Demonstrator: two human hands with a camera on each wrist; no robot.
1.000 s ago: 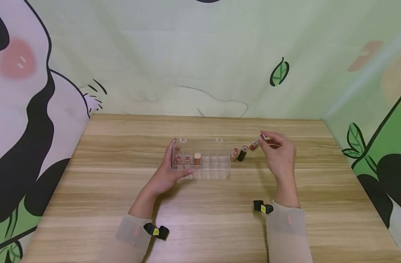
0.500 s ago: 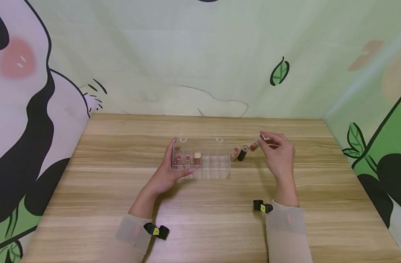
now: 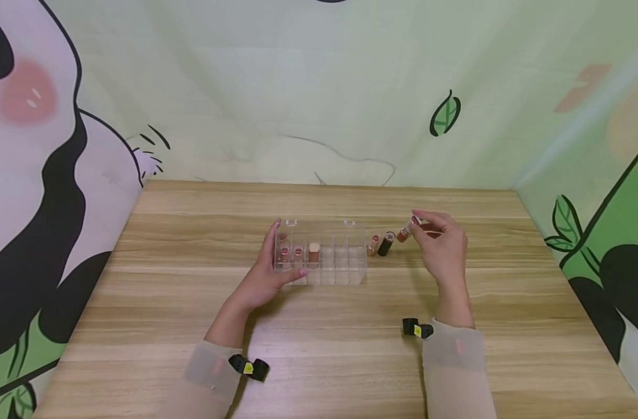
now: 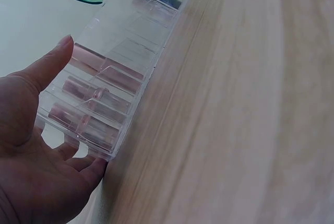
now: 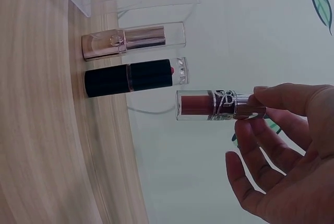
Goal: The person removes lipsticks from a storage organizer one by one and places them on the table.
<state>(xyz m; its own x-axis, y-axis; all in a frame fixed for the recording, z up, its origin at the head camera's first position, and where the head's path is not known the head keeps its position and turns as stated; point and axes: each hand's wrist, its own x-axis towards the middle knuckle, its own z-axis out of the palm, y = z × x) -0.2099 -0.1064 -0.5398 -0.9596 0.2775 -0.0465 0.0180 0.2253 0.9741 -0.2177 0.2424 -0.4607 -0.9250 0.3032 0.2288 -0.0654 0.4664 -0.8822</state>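
The red tube [image 5: 222, 105] had been moved only a tiny bit toward the box [image 3: 334, 259], which had been kept in its place. So the red tube had been brought slightly nearer, but it had not been put in. It was pinched by the right hand [image 3: 444, 244], held up over the worktop [image 3: 339, 349], nearer the back edge than the front, clear end down.

The box was gripped at its left end by the left hand [image 3: 258, 282], and its slots there were filled by a pink tube [image 3: 284, 256], a second pink tube [image 3: 298, 255] and a brown tube [image 3: 314, 256].

A gold tube [image 5: 128, 41] and a black tube [image 5: 128, 78] were stood upright just right of the box, so a low, straight path seemed to be blocked. Past the back edge, a wall cloth [image 3: 277, 87] was hung.
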